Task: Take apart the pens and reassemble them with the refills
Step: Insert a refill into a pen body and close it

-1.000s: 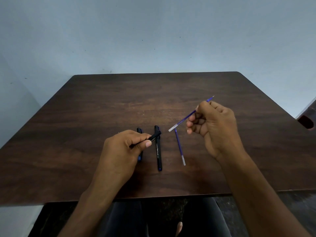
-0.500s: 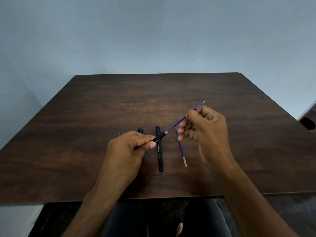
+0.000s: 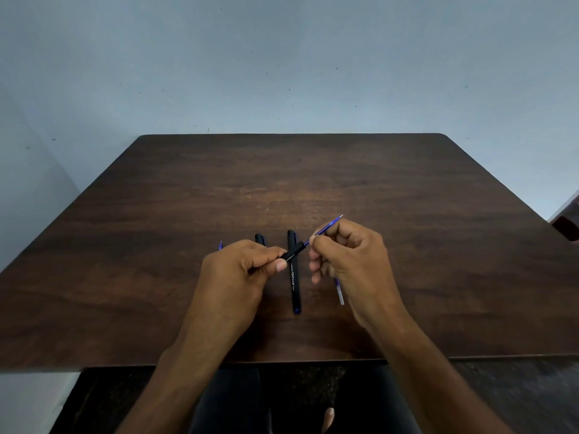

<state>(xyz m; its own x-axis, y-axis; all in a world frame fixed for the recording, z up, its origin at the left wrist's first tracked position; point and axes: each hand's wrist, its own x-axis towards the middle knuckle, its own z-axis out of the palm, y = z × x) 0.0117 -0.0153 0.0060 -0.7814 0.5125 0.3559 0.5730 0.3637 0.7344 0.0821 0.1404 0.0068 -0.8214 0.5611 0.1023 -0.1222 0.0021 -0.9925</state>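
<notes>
My left hand (image 3: 241,269) grips a black pen barrel (image 3: 294,251) whose open end points up and to the right. My right hand (image 3: 347,261) pinches a thin blue refill (image 3: 330,225), and the refill's lower end sits inside the barrel's mouth. A whole black pen (image 3: 294,277) lies lengthwise on the table between my hands. Another black pen piece (image 3: 260,239) pokes out behind my left hand. A second blue refill (image 3: 340,294) lies on the table, partly hidden under my right hand. A small blue tip (image 3: 220,245) shows left of my left hand.
The dark wooden table (image 3: 156,245) stands against a pale blue wall. Its near edge runs just above my lap. A dark reddish object (image 3: 567,228) sits beyond the table's right edge.
My right hand has moved left toward my left hand, and the blue refill has gone from free in the air into the barrel's open end, sliding further in.
</notes>
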